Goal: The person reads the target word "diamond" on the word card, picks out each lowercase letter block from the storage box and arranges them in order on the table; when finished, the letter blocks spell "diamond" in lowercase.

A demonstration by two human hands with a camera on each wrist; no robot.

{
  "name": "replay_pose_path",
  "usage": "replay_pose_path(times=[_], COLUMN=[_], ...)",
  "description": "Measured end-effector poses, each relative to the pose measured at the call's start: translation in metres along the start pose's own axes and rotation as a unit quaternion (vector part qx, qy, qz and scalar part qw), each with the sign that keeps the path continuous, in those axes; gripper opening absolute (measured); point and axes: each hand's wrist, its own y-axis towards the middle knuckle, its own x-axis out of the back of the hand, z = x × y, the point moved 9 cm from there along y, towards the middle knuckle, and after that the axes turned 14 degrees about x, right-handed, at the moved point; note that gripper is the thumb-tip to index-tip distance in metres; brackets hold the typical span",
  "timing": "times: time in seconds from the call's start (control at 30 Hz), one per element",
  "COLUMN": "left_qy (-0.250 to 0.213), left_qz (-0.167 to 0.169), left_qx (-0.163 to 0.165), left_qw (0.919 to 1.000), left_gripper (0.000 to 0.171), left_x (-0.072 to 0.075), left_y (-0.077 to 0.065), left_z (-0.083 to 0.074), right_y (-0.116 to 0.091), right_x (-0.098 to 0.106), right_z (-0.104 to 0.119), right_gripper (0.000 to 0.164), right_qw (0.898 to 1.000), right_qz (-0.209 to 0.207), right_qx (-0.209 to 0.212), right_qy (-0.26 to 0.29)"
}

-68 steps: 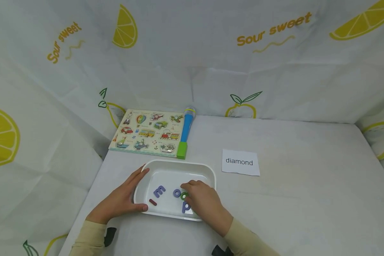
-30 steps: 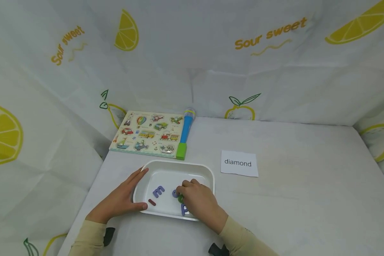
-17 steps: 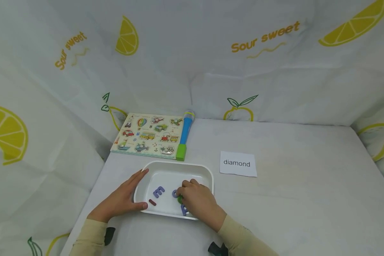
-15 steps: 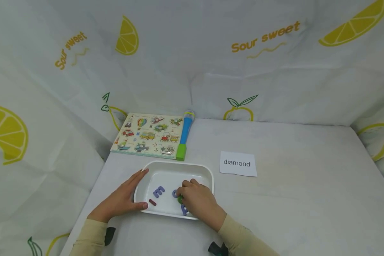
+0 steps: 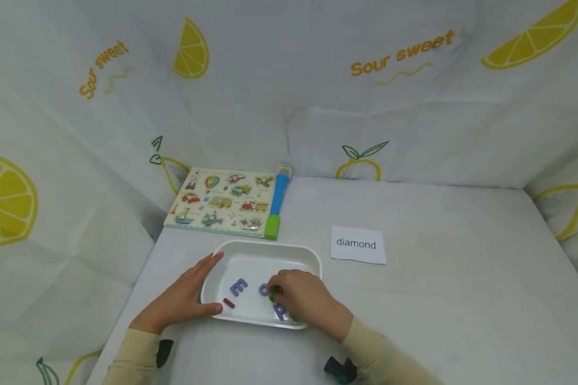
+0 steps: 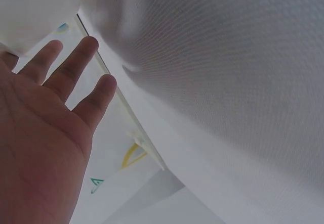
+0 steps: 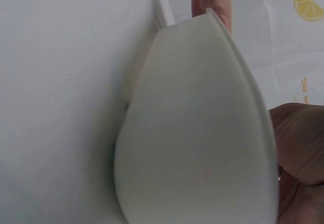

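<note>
My left hand rests against the left end of a white tray, its straight fingers along the rim and its thumb at the near corner. The left wrist view shows that hand's extended fingers. Over the tray's right half, my right hand pinches a green letter, partly hidden by the fingertips. Beside it lie a purple o and a purple p-shaped letter. A purple m and a dark red bar-shaped piece lie further left. The tray's outer wall blocks much of the right wrist view.
A paper card printed "diamond" lies right of the tray. Behind the tray are a vehicle puzzle board and a blue toy microphone with a green end. White patterned cloth hangs around the table.
My right hand has shifted slightly right and turned, with the green letter now tilted at its fingertips. The purple p-shaped letter has turned, and another green bit shows under the palm. My left hand stays put.
</note>
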Motion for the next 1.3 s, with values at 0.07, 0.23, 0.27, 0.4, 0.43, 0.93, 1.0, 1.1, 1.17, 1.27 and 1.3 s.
replay_pose_path(times=[0.07,0.23,0.27,0.4,0.43,0.93,1.0,1.1,1.17,1.27,1.3], left_qy=[0.002,-0.003,-0.003,-0.004,-0.006,-0.007,-0.008,-0.009,-0.010,-0.011,-0.011], left_qz=[0.000,0.003,0.004,0.005,0.006,0.007,0.009,0.012,0.013,0.015,0.016], left_qx=[0.003,0.007,0.008,0.013,0.014,0.015,0.018,0.019,0.021,0.025,0.026], left_qw=[1.0000,1.0000,1.0000,0.9999,0.9999,0.9998,0.9998,0.9997,0.9996,0.9995,0.9995], left_gripper=[0.111,0.111,0.111,0.111,0.111,0.112,0.112,0.112,0.112,0.112,0.112], left_x=[0.000,0.001,0.000,0.000,0.000,-0.001,-0.002,-0.001,-0.001,-0.001,-0.001], left_y=[0.000,0.001,0.001,0.001,0.001,0.002,0.002,0.001,0.001,0.001,0.001], left_z=[0.000,0.001,0.001,0.003,0.003,0.003,0.004,0.003,0.002,0.002,0.003], right_y=[-0.003,-0.019,-0.024,-0.041,-0.046,-0.090,-0.091,-0.093,-0.094,-0.093,-0.093], right_x=[0.012,0.052,0.061,0.093,0.101,0.114,0.102,0.083,0.071,0.058,0.054], right_z=[0.001,-0.001,-0.004,-0.018,-0.021,-0.071,-0.076,-0.083,-0.088,-0.093,-0.094], right_gripper=[0.015,0.017,0.017,0.026,0.030,0.038,0.039,0.040,0.040,0.040,0.040], right_qw=[0.999,0.988,0.987,0.986,0.987,0.981,0.981,0.982,0.982,0.986,0.987], right_qz=[-0.008,-0.053,-0.061,-0.093,-0.104,-0.139,-0.128,-0.106,-0.095,-0.087,-0.086], right_qx=[0.009,0.051,0.053,0.037,0.032,-0.064,-0.073,-0.093,-0.097,-0.090,-0.088], right_qy=[0.039,0.132,0.141,0.130,0.120,0.120,0.123,0.128,0.130,0.112,0.102])
